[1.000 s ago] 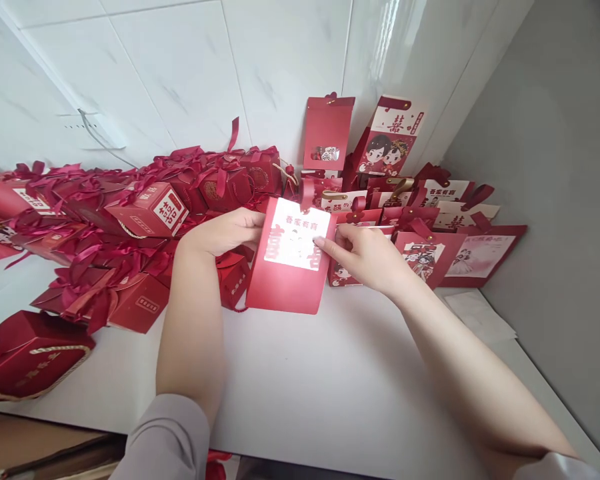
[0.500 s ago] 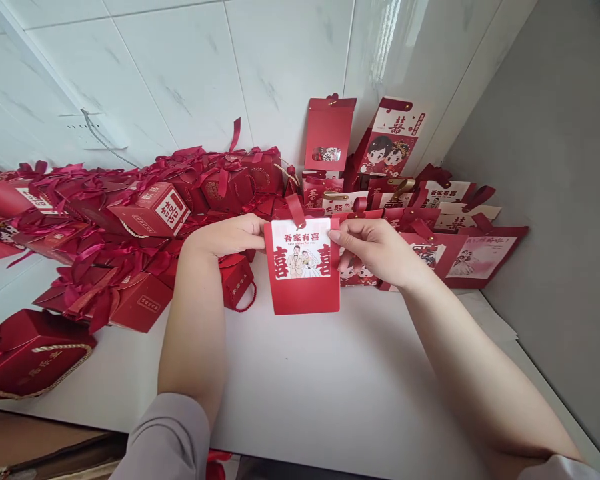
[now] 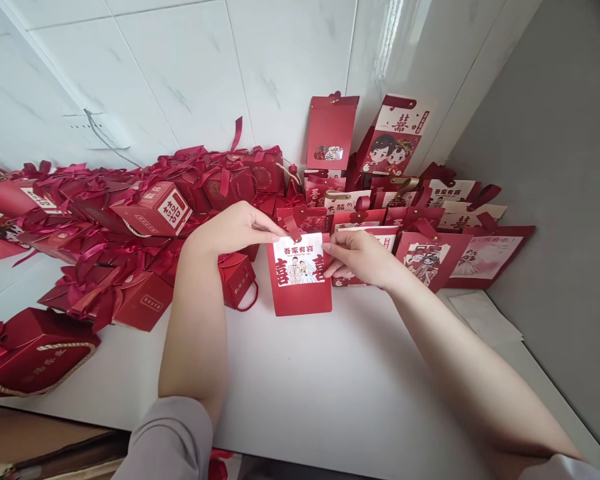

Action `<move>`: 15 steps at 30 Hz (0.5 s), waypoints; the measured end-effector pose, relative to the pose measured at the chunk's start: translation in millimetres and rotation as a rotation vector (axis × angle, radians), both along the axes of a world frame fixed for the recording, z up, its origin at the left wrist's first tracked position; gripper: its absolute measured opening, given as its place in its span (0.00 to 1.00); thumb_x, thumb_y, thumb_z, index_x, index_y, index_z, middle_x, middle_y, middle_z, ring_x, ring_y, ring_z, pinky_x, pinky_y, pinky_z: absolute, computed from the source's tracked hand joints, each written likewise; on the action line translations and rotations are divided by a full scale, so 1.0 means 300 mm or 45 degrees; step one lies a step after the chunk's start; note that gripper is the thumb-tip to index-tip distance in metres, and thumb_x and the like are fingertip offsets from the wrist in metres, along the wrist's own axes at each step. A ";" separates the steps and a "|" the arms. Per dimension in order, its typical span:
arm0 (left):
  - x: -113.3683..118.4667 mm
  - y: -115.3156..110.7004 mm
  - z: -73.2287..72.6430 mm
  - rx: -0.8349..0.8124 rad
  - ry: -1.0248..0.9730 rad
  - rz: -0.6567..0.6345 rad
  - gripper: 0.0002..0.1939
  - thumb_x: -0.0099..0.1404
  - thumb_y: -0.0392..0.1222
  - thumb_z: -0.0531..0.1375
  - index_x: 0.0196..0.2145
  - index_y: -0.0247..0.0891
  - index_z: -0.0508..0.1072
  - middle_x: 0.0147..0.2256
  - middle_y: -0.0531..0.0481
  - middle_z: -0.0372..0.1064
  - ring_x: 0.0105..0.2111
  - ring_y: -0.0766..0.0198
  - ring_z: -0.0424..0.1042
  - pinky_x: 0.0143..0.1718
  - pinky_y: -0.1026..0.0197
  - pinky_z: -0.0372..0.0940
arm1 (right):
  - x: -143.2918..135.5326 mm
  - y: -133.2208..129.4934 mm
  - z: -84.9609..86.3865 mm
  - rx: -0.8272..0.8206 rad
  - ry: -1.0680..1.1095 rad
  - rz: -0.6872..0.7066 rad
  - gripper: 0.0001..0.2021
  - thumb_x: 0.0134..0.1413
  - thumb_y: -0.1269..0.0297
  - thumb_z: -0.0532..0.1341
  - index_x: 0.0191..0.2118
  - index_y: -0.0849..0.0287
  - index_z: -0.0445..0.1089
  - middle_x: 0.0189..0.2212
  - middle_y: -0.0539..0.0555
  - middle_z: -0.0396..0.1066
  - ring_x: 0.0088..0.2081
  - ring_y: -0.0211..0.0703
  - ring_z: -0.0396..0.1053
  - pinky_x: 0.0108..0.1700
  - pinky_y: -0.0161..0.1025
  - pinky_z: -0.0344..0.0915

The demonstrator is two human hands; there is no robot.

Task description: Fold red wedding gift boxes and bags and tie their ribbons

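Observation:
A red wedding gift box point(image 3: 303, 301) with a white panel showing a printed couple and red characters stands upright on the table, in front of other gift boxes. My left hand point(image 3: 245, 225) reaches over from the left, thumb and fingers closed on its top left corner beside the ribbon loop point(image 3: 293, 229). With thumb and fingers at its right edge, my right hand point(image 3: 363, 257) grips the same box. Right beside my right hand stands another gift box point(image 3: 423, 260) with a cartoon couple on its front.
Red boxes tied with ribbons point(image 3: 153, 210) are piled along the wall at left, and one with a rope handle point(image 3: 35, 353) sits at the front left. More upright gift boxes point(image 3: 393, 153) fill the back right. White paper point(image 3: 485, 317) lies by the grey partition point(image 3: 545, 200).
The gift box has moved slightly back and down, next to the other upright boxes. My left hand has shifted up onto its top edge; my right hand has moved slightly left and down.

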State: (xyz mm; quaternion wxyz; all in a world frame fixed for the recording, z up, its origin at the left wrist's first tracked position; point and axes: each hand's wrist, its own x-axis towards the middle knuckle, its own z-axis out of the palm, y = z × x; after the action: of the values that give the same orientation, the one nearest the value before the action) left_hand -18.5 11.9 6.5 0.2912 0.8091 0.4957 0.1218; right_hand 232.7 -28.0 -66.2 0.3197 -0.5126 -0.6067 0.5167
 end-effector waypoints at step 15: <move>0.061 -0.010 -0.017 -0.083 -0.009 -0.181 0.13 0.59 0.48 0.65 0.38 0.39 0.81 0.38 0.50 0.79 0.38 0.59 0.76 0.37 0.63 0.68 | 0.006 -0.030 0.007 0.820 -0.974 -0.062 0.20 0.62 0.56 0.58 0.21 0.56 0.56 0.22 0.53 0.68 0.24 0.43 0.62 0.26 0.39 0.48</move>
State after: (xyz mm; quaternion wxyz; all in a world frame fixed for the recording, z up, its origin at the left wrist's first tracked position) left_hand -0.4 8.9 1.3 0.3270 0.8320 0.4395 0.0875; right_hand 234.6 -36.9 -64.1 0.2283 -0.5547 -0.7970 0.0704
